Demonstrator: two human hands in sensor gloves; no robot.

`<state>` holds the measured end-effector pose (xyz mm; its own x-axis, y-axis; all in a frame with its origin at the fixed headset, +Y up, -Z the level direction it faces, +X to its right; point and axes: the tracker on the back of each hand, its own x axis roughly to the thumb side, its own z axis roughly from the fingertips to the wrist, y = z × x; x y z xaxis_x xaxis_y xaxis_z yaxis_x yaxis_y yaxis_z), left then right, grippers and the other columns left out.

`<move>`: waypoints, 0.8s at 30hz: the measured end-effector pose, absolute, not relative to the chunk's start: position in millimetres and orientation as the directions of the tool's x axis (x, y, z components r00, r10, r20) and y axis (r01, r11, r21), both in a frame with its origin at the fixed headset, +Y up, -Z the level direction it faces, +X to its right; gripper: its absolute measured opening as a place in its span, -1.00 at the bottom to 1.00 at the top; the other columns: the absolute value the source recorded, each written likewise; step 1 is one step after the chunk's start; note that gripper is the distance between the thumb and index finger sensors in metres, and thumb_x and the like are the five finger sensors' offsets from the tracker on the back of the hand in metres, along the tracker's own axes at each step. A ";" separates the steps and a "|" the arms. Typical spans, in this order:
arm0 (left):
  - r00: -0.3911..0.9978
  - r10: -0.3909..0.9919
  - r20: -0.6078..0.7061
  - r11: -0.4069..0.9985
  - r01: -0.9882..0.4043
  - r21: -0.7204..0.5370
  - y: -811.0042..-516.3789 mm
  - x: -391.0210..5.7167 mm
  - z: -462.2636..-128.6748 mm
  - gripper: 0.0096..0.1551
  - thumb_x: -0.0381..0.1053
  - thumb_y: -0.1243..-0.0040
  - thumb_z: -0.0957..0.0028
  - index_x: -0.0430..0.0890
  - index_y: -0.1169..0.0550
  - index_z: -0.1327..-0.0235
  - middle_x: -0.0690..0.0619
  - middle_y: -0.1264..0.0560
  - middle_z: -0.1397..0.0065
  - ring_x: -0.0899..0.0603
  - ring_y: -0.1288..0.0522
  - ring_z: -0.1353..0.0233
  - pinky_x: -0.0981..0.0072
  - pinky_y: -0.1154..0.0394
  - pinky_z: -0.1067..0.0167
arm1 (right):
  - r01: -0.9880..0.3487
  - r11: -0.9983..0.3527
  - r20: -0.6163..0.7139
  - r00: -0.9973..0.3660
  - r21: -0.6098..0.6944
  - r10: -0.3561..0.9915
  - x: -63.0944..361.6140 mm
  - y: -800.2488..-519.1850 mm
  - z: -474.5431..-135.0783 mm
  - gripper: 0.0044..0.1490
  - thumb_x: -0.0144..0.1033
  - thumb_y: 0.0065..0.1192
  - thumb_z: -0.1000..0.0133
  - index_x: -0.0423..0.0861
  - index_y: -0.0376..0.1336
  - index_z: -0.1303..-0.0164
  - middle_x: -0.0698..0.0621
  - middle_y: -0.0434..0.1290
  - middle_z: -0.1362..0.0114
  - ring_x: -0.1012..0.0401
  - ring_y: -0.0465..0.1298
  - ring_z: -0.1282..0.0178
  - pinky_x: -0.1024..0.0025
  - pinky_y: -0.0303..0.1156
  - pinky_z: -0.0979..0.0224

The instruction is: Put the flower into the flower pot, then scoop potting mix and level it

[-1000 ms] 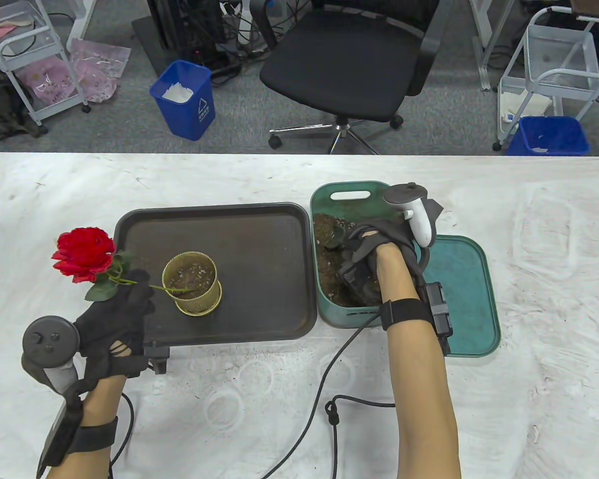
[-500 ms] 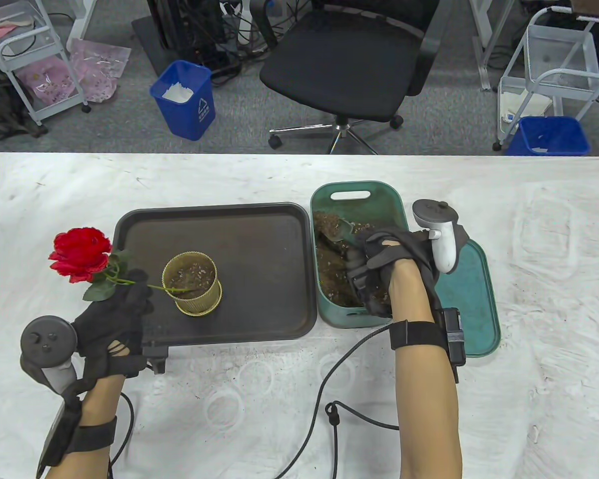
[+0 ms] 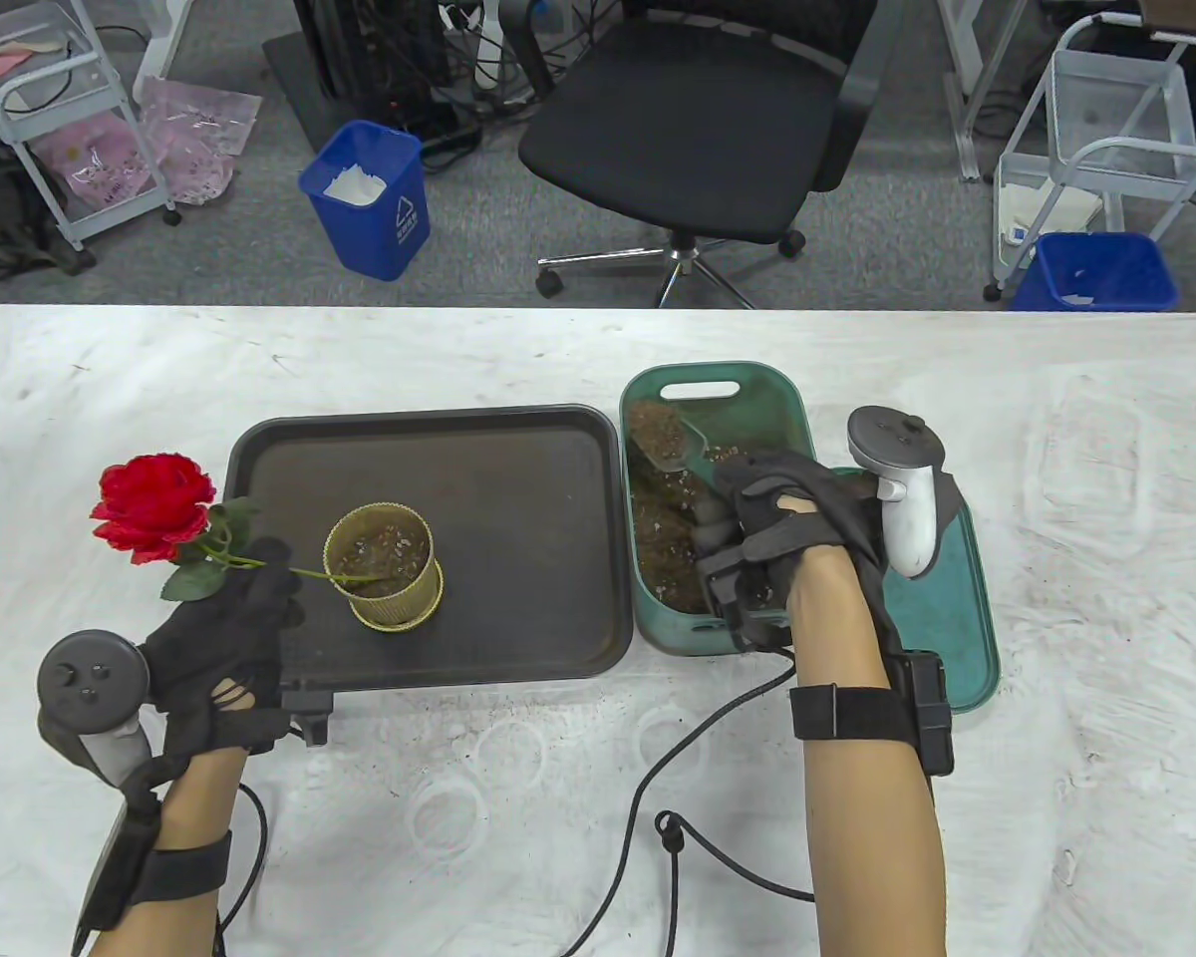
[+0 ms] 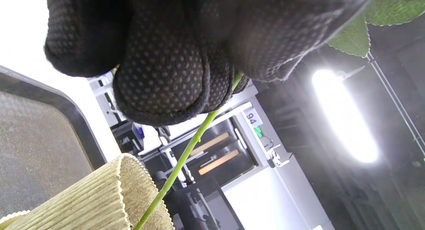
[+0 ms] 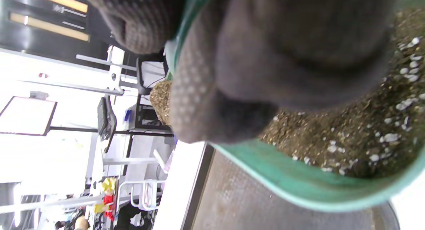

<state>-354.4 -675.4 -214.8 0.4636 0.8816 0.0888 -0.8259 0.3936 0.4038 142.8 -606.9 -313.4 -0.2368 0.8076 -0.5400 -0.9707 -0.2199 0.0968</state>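
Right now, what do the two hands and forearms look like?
Left hand: black dotted glove, dark grey tracker. Right hand: grey glove, white-and-grey tracker. Bare forearms, no sleeves, black wrist straps with boxy modules, black cables trailing.

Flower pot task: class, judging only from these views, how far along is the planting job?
Done: the flower's stem end sits in the flower pot, slanted, and some potting mix already lies inside. In hand: the left hand grips the stem while the right hand holds a scoop loaded with mix over the green bin. Left: tip the mix into the pot and level it.
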 end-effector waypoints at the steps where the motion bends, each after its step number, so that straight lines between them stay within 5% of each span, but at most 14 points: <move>1: 0.464 0.881 0.090 0.394 -0.826 0.403 -675.5 -354.3 -214.9 -0.54 0.13 -0.43 0.12 -0.03 -0.75 0.02 0.02 -0.74 0.01 -0.04 -0.82 0.28 0.15 -0.73 0.16 | -0.970 -0.217 -0.528 -0.243 0.112 0.814 137.4 -603.9 -312.2 -0.32 -0.24 0.18 0.03 -0.32 0.27 -0.23 -0.16 0.64 0.06 0.08 0.76 0.46 0.35 0.74 0.51; 10: 0.463 0.882 0.091 0.393 -0.827 0.403 -675.9 -354.2 -214.9 -0.54 0.13 -0.43 0.12 -0.03 -0.74 0.01 0.01 -0.74 0.01 -0.04 -0.82 0.27 0.15 -0.73 0.16 | -0.925 -0.191 -0.413 -0.323 0.328 0.852 59.0 -593.8 -306.5 -0.33 -0.23 0.18 0.02 -0.31 0.27 -0.23 -0.16 0.64 0.05 0.08 0.76 0.46 0.35 0.74 0.50; 24: 0.469 0.879 0.083 0.398 -0.820 0.411 -675.4 -355.9 -214.7 -0.54 0.13 -0.43 0.11 -0.04 -0.74 0.01 0.01 -0.74 0.01 -0.04 -0.82 0.27 0.15 -0.73 0.16 | -0.800 -0.298 -0.363 -0.524 0.521 0.771 -34.3 -636.8 -312.9 -0.33 -0.22 0.18 0.01 -0.30 0.27 -0.24 -0.16 0.64 0.04 0.07 0.76 0.45 0.34 0.74 0.49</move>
